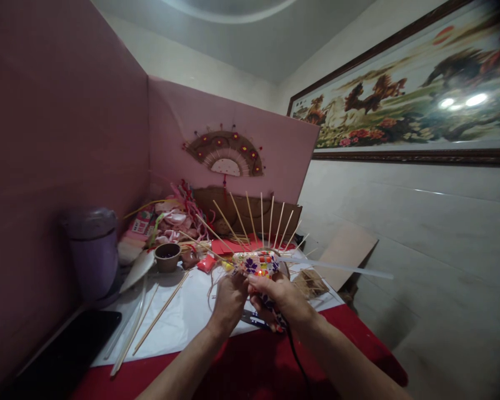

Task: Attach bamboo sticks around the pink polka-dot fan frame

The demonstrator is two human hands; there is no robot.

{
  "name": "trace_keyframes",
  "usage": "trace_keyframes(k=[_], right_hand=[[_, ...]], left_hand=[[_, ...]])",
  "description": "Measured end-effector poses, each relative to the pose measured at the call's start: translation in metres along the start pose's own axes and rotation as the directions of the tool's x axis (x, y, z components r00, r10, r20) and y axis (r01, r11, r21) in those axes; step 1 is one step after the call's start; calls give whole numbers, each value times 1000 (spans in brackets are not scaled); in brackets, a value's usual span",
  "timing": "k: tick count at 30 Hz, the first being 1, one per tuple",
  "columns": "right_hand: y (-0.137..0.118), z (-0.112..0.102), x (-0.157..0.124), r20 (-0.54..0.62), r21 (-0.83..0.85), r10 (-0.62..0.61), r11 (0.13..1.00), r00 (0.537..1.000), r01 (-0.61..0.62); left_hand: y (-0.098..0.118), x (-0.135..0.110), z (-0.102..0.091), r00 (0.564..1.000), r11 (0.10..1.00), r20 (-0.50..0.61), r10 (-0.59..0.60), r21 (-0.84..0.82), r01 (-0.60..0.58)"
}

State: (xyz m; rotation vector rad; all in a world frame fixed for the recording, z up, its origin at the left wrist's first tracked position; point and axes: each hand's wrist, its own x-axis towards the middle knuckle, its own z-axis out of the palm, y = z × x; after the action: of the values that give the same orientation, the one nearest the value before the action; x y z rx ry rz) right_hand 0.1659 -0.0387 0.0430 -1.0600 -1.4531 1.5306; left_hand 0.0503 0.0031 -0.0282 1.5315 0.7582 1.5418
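Observation:
My right hand (280, 300) is closed round a flower-patterned hot glue gun (258, 263) whose clear glue stick (337, 268) juts out to the right and whose black cord runs down toward me. My left hand (229, 303) is closed just beside it, its fingers pinching at the base of a fan of thin wooden sticks (256, 225) that spread upward above both hands. What exactly the left fingers grip is partly hidden by the gun.
A white sheet (179, 322) covers a red table (250, 372). On it lie loose sticks (160, 312), a small brown cup (167, 256), a purple lidded pot (92, 250), a dark phone (66, 355). A finished fan (227, 155) hangs on the pink partition.

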Motion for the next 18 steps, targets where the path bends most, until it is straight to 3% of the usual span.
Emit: trace_keyframes(k=[12, 18], right_hand=[[4, -1, 3, -1, 19, -38, 999, 999, 38], [4, 1, 5, -33, 34, -33, 999, 999, 34]], left_hand=[[5, -1, 5, 997, 979, 8, -83, -185, 83], [5, -1, 5, 994, 984, -34, -104, -148, 98]])
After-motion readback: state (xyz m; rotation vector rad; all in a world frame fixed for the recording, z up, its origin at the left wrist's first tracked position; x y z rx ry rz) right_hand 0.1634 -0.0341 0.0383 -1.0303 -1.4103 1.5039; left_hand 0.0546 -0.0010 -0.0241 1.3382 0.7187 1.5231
